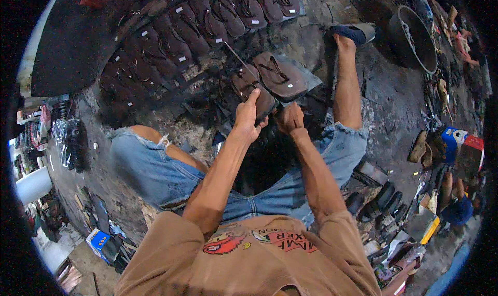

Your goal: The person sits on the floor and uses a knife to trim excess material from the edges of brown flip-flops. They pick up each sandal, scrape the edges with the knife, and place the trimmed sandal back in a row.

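Observation:
My left hand (250, 115) grips a brown flip-flop (243, 80) between my knees, the thumb lying on top of its sole. A thin straight rod or cord (237, 55) runs from that flip-flop up toward the row behind; its kind is unclear. Close beside the flip-flop's near end is my right hand (290, 118), fingers curled closed. Whatever it may hold is hidden. Just past both hands, a second brown flip-flop (282, 78) with a dark thong strap and a small white dot lies on a greyish sheet.
Rows of brown flip-flops (199, 21) with white tags stretch across the far side. A dark bucket (415, 39) stands at far right beyond my foot. Loose shoes (420, 148), boxes (454, 145) and scraps crowd the right. Bagged goods (67, 143) and a blue box (98, 241) are at left.

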`<state>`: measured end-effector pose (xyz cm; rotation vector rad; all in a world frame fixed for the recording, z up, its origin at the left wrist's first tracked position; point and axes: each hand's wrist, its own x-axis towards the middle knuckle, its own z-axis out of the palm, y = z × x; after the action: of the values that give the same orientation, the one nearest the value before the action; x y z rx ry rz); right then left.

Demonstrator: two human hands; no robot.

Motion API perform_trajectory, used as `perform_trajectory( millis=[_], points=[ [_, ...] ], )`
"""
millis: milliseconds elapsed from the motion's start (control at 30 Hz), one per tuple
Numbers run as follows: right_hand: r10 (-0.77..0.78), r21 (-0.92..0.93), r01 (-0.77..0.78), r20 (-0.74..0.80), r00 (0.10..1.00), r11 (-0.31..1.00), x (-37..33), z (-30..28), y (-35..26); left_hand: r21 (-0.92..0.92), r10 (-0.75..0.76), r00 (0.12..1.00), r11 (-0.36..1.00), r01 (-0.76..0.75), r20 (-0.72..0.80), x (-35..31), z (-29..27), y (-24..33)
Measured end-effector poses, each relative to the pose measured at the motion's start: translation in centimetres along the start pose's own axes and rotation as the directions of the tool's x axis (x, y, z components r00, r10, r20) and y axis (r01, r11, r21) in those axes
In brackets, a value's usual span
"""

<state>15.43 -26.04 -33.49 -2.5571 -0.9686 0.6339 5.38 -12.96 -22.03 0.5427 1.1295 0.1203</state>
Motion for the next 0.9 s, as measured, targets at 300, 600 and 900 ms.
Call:
perform_trajectory(
  millis=[300, 600, 900],
  points=[
    [0.032, 0.075, -0.028, -0.050, 0.998, 0.997, 2.7, 2.8, 0.4, 0.001, -0.016, 0.993, 1.000, 0.016, -0.115, -0.2, 0.8, 0.1],
    [-0.107, 0.079, 0.113, -0.080, 0.991, 0.990, 7.7, -0.3, -1.8, 0.151, 0.041, 0.998, 0.988, -0.033, -0.049, -0.8, -1.4, -0.4],
    [0.038, 0.938, -0.266, 0.264, 0.964, 0.222, -2.7, -10.8, -10.8, 0.498, 0.356, 0.920, 0.775, -0.390, 0.165, -21.1, -5.0, 0.0]
  ],
)
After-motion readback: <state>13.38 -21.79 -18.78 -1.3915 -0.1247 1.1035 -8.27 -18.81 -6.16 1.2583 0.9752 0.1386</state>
